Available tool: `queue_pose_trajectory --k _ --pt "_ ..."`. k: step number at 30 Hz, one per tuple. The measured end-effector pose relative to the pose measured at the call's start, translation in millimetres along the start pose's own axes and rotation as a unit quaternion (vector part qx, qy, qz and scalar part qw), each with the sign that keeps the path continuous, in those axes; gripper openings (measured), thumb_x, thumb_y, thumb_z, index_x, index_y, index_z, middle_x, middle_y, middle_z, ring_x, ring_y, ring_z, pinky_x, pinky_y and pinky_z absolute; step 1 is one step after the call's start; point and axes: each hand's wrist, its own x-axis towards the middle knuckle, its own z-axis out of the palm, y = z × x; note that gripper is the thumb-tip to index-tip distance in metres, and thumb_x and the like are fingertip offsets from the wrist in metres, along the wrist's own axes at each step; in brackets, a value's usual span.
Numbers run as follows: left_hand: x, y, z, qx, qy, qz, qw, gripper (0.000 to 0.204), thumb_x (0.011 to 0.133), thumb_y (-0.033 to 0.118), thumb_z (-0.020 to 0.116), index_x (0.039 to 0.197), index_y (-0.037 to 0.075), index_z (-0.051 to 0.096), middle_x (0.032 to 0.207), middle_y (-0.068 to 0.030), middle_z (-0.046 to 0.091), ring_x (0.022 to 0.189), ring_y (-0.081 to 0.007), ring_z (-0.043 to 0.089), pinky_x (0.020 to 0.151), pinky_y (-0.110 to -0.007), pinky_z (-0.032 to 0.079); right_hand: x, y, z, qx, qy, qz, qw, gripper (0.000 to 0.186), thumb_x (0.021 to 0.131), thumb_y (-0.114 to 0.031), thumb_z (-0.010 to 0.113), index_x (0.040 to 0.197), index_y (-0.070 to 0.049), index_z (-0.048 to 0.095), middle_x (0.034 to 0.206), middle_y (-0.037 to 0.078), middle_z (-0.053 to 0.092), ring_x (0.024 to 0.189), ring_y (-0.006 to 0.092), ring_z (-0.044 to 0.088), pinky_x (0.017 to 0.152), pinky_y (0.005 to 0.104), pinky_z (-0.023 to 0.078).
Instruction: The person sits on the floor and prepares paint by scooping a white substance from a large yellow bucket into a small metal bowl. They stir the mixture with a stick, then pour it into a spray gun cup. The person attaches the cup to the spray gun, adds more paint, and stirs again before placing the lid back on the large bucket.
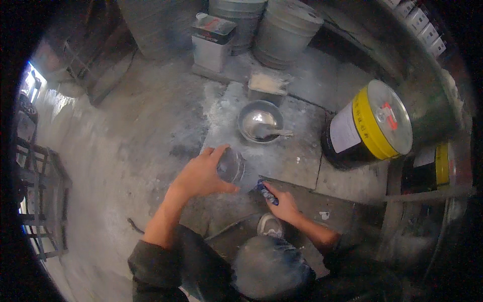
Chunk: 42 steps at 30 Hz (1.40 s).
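Note:
My left hand (201,173) curves its thumb and fingers around the side of a greyish, see-through round container (232,165) low over the dusty floor. In my right hand (286,206) is a small tool with a dark blue patterned handle (267,193); its working end is too blurred to make out. Beyond my hands stands a round metal bowl (245,129), and a pale scoop or brush-like tool (266,132) rests in it with its handle over the right rim. Just behind the bowl is a square tin (268,90) with cream-coloured powder on top.
To the right stands a black-and-yellow drum (370,126) with a red cap. Farther back are a white rectangular can (211,45) and large grey drums (287,32). A metal rack (45,196) lies along the left side. My shoe (270,225) and knee (271,264) are close below my hands.

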Motion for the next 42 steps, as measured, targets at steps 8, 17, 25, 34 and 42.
queue_pose_trajectory --k 8,17,25,34,42 --pt "5 -39 18 -0.282 0.164 -0.105 0.939 0.109 0.064 0.050 0.084 0.143 -0.004 0.033 0.128 -0.0269 0.054 0.114 -0.0343 0.058 0.093 -0.040 0.048 1 32 13 0.077 0.068 -0.084 0.991 0.059 0.084 -0.024 0.068 0.140 -0.025 0.049 0.098 0.022 0.069 0.081 0.0326 0.068 0.079 0.0414 0.052" --pt "13 -103 57 -0.515 0.200 -0.165 0.817 0.114 0.069 0.048 0.083 0.149 -0.004 0.020 0.115 -0.0206 0.059 0.086 -0.0208 0.063 0.065 -0.030 0.052 -14 49 -44 0.171 0.066 0.079 0.980 0.058 0.081 -0.017 0.075 0.135 -0.008 0.055 0.082 0.003 0.063 0.068 0.0100 0.055 0.065 0.0264 0.047" --pt "21 -101 61 -0.480 0.201 -0.170 0.837 0.118 0.065 0.057 0.081 0.147 -0.007 0.024 0.111 -0.0207 0.060 0.075 -0.0205 0.063 0.067 -0.030 0.051 -14 33 -126 0.151 0.110 0.028 0.982 0.069 0.077 0.002 0.068 0.142 -0.004 0.046 0.086 0.001 0.062 0.068 0.0077 0.056 0.060 0.0245 0.046" --pt "33 -106 73 -0.460 0.181 -0.145 0.857 0.120 0.063 0.061 0.079 0.146 -0.007 0.026 0.131 -0.0269 0.053 0.121 -0.0332 0.054 0.100 -0.037 0.043 7 40 -178 0.022 0.122 0.051 0.991 0.067 0.077 0.007 0.069 0.139 0.002 0.046 0.077 0.003 0.062 0.059 0.0090 0.054 0.055 0.0248 0.044" --pt "36 -105 78 -0.459 0.203 -0.142 0.853 0.121 0.062 0.061 0.080 0.146 -0.007 0.027 0.136 -0.0249 0.051 0.127 -0.0342 0.050 0.105 -0.037 0.039 9 9 -206 -0.236 0.167 0.020 0.957 0.067 0.070 -0.011 0.075 0.133 -0.017 0.056 0.099 0.020 0.069 0.089 0.0364 0.067 0.079 0.0414 0.052"
